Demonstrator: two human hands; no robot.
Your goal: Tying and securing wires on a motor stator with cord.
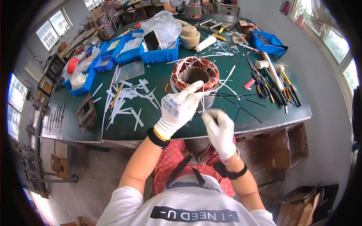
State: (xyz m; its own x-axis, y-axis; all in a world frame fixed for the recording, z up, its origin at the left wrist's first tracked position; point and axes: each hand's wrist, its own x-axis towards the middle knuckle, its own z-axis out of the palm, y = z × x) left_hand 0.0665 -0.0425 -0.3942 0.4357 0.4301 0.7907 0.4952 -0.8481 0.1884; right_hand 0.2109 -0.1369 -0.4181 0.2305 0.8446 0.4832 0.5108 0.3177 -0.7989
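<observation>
A motor stator point(194, 77) with a ring of copper winding, laced with white cord, stands on the green table in front of me. My left hand point(177, 109), in a white glove, grips the winding's near edge, with the index finger laid over the rim. From that edge a white lacing cord point(203, 102) runs down toward my right hand point(219, 130). This hand, also gloved, is slightly blurred, its fingers curled closed at the cord's end. Black lead wires point(241, 98) fan out to the right from the stator's side.
Cut white paper strips point(126, 100) lie scattered at left, near a rusty metal frame point(86, 113). Blue bins point(160, 55) stand behind. Pliers point(262, 88), a mallet point(261, 64) and other hand tools lie at right. A person point(173, 4) sits across the table.
</observation>
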